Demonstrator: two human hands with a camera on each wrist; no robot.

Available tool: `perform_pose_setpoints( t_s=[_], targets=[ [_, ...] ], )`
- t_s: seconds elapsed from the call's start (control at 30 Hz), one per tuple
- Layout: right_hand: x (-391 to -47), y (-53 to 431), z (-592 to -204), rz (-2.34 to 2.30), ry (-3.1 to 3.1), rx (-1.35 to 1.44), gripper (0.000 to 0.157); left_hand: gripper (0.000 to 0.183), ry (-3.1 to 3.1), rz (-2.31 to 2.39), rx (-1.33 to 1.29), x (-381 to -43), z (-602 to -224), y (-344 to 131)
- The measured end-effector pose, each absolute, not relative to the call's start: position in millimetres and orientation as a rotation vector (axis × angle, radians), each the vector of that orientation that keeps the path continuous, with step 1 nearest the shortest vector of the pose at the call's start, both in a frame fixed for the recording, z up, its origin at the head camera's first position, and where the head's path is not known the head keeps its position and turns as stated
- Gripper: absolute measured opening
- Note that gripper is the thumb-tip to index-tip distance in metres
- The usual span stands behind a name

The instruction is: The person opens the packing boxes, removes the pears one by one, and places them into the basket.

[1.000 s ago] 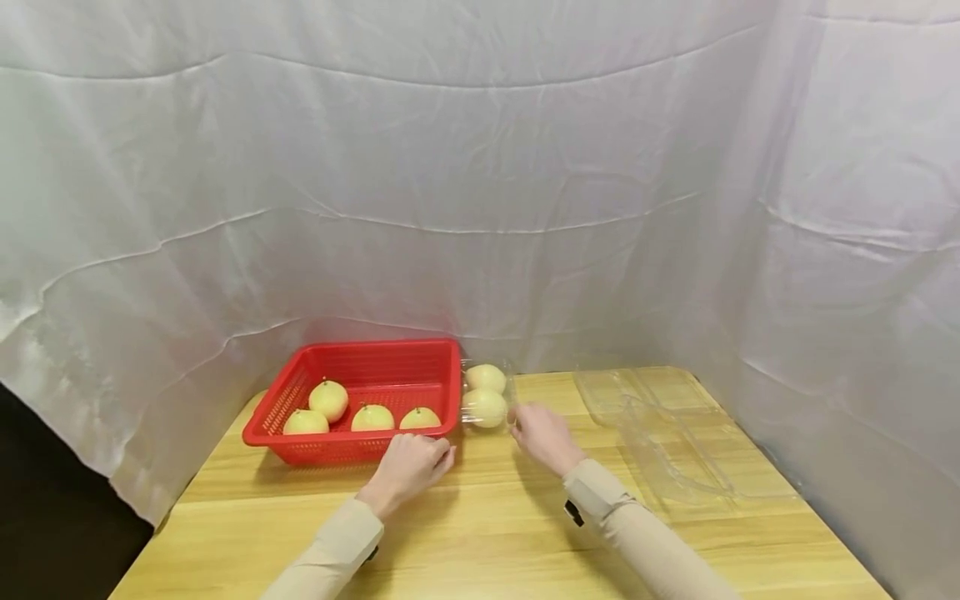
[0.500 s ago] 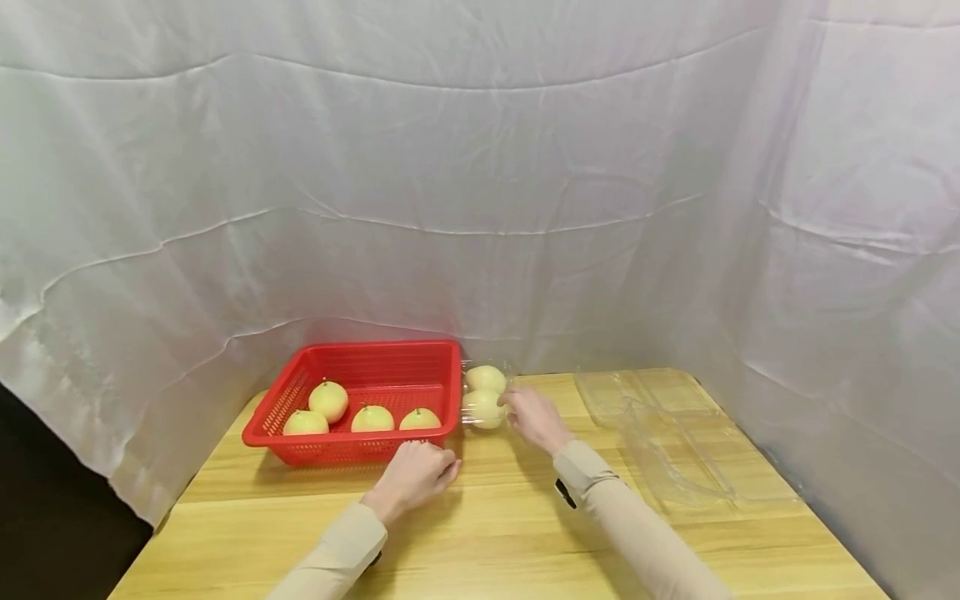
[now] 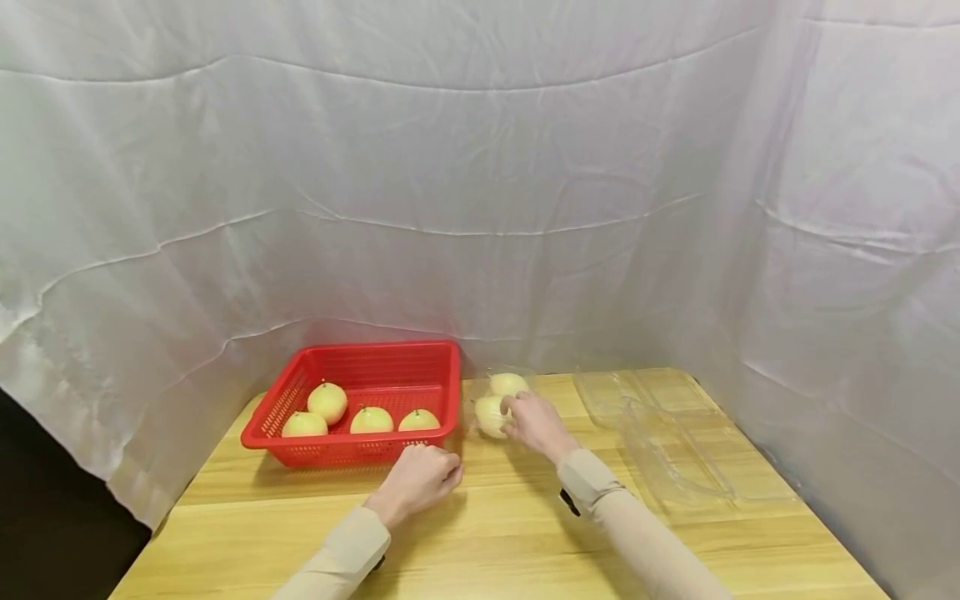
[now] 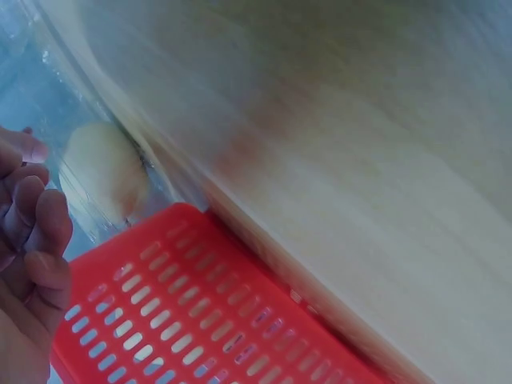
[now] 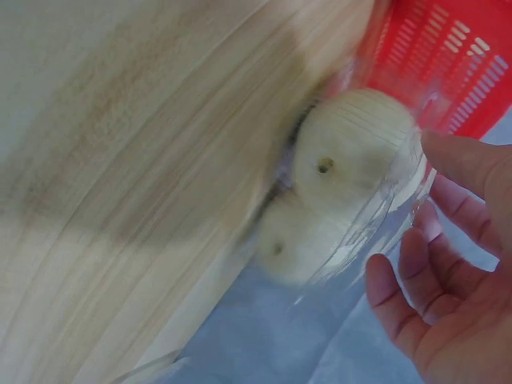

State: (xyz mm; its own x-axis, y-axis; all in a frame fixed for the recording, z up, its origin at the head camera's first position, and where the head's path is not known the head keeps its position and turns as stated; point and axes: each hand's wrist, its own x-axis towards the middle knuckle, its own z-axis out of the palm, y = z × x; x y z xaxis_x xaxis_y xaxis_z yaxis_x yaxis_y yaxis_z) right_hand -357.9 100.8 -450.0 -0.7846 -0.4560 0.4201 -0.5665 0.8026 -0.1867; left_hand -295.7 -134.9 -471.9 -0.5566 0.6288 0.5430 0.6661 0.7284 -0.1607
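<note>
Two pale yellow pears [image 3: 492,416] lie in a clear plastic box [image 5: 374,220] right of the red basket [image 3: 367,448]. My right hand [image 3: 537,423] holds the near right edge of that box. In the right wrist view its thumb is against the plastic and its fingers curl loosely on the far side. Just in front of the basket's near right corner is my left hand [image 3: 420,481], fingers loosely curled and holding nothing. The left wrist view shows one boxed pear [image 4: 104,172] past the fingertips.
Several pears [image 3: 327,403] sit in the basket. On the right of the wooden table [image 3: 495,542] lie clear plastic containers [image 3: 678,458], partly overlapping. Pale curtains [image 3: 495,167] hang behind and at both sides.
My right hand has gone from beside the box to its edge, and the box with its pears has shifted right, away from the basket. My left hand has barely moved.
</note>
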Motion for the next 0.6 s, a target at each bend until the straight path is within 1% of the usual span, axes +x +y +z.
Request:
perform_pose_setpoints(
  t_s=[0.1,0.2,0.37,0.47,0.53,0.6],
  targets=[
    [-352.0,102.0,-447.7,0.451,-2.670,0.764,0.029,0.028,-2.370,-0.086,-0.989,-295.0,-473.0,-132.4],
    [-346.7,103.0,-446.3,0.480,-2.716,0.739,0.029,0.025,-2.400,-0.084,-0.997,-294.6,-473.1,-130.1],
    [-342.1,106.4,-443.2,0.564,-2.682,0.808,0.014,0.021,-2.418,-0.072,-1.018,-291.9,-472.0,-124.8],
    [-347.0,110.8,-439.8,0.619,-2.610,0.856,0.011,0.020,-2.399,-0.054,-1.041,-290.3,-470.4,-118.5],
    [-353.3,114.8,-436.7,0.664,-2.608,0.811,0.013,0.019,-2.391,-0.045,-1.051,-289.3,-469.1,-112.8],
    [-361.9,119.1,-433.6,0.718,-2.645,0.740,0.017,0.017,-2.401,-0.029,-1.050,-288.3,-467.4,-106.4]
  ],
)
